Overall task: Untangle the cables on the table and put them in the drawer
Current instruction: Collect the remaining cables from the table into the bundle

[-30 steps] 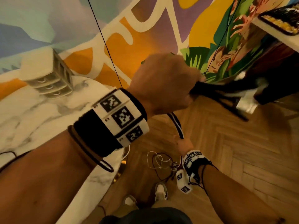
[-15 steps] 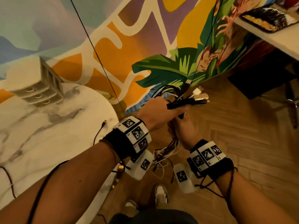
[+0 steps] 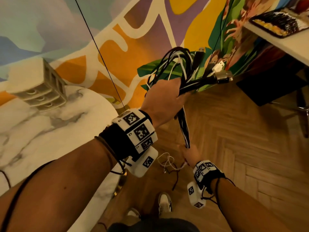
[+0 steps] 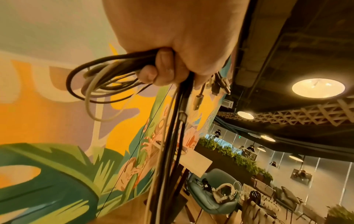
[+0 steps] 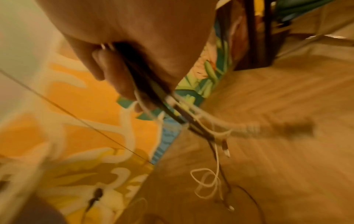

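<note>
A bundle of black and white cables [image 3: 175, 67] is gripped in my raised left hand [image 3: 164, 99], with loops above the fist and plugs [image 3: 220, 71] sticking out to the right. The strands [image 3: 184, 129] run straight down to my right hand [image 3: 189, 152], which holds them lower, near the floor. Loose white and dark ends [image 3: 167, 163] dangle below it. The left wrist view shows my fingers [image 4: 162, 68] curled round the cables [image 4: 99, 84]. In the blurred right wrist view the fingers [image 5: 113, 71] close on the strands [image 5: 153, 97]. A small white drawer unit [image 3: 38, 86] stands on the marble table [image 3: 41, 131].
The marble table is at my left, with a dark cable [image 3: 5, 178] on its near edge. A painted wall [image 3: 117, 56] runs behind. A white table [image 3: 284, 39] with a tray is at the upper right. Wooden floor [image 3: 242, 148] lies below; my shoes [image 3: 164, 205] are at the bottom.
My left hand has risen with the bundle while my right hand has slid down the strands, pulling them straight. A second ago the hands were likewise apart; half a second ago they were together.
</note>
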`<state>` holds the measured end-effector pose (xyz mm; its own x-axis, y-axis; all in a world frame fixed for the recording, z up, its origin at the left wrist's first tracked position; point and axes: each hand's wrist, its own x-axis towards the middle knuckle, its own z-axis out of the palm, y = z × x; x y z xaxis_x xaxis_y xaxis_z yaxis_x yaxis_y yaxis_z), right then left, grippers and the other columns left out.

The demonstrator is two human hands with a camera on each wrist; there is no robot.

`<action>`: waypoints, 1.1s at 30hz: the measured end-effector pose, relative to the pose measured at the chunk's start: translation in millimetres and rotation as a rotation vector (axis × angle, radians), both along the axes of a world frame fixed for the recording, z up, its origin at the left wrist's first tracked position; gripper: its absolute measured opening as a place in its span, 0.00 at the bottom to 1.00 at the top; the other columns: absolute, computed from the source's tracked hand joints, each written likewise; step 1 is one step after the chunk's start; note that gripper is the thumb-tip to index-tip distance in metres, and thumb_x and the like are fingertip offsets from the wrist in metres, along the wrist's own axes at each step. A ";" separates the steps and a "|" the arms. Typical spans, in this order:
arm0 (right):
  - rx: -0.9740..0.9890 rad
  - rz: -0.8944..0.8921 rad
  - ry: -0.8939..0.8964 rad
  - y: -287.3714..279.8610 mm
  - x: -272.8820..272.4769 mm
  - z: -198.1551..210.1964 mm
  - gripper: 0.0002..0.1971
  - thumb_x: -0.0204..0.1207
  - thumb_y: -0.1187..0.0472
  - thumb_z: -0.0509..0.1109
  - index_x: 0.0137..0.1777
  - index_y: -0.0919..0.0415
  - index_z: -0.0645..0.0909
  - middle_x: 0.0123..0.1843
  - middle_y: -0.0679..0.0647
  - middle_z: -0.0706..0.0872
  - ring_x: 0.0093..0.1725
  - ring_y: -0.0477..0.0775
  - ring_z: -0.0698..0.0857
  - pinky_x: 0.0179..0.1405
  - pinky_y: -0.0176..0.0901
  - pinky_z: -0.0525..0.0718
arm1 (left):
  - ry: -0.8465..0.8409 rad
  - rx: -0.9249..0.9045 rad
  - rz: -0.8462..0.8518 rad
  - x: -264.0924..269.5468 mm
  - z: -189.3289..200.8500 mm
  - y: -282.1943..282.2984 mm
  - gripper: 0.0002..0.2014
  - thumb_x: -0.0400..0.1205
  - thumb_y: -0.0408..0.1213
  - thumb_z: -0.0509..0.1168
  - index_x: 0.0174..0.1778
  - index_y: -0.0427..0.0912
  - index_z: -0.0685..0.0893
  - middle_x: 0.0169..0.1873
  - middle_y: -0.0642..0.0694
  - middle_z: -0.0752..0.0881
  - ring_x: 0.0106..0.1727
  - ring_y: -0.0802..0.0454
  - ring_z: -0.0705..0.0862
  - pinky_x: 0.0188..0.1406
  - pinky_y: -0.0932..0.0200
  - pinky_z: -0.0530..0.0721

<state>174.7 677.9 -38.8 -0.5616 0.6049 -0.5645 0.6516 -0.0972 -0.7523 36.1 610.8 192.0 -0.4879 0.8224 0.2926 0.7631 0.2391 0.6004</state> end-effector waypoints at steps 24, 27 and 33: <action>0.325 0.634 -0.239 48.4 -15.0 13.8 0.39 0.60 0.40 0.76 0.72 0.50 0.71 0.64 0.52 0.78 0.62 0.56 0.80 0.64 0.56 0.80 | 0.017 0.144 0.079 -16.3 12.2 2.1 0.15 0.84 0.45 0.61 0.55 0.36 0.82 0.25 0.61 0.71 0.23 0.62 0.72 0.23 0.72 0.66; 0.256 0.527 0.201 32.3 -32.2 87.4 0.29 0.67 0.61 0.79 0.62 0.44 0.69 0.58 0.41 0.76 0.56 0.41 0.78 0.60 0.39 0.80 | 0.002 0.064 0.077 -15.2 -13.0 4.8 0.14 0.84 0.44 0.61 0.56 0.36 0.82 0.28 0.57 0.76 0.26 0.58 0.76 0.26 0.68 0.70; 0.027 0.327 0.620 8.7 -64.6 158.7 0.09 0.74 0.73 0.69 0.49 0.59 0.79 0.47 0.57 0.87 0.45 0.49 0.88 0.46 0.41 0.86 | -0.075 -0.094 0.087 -5.9 -40.3 4.2 0.15 0.84 0.47 0.61 0.52 0.36 0.81 0.41 0.41 0.87 0.41 0.42 0.84 0.39 0.49 0.81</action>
<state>110.1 686.6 119.9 -0.9306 0.3597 -0.0681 0.0939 0.0547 -0.9941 30.2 615.0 151.6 -0.5761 0.7981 0.1766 0.6910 0.3601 0.6268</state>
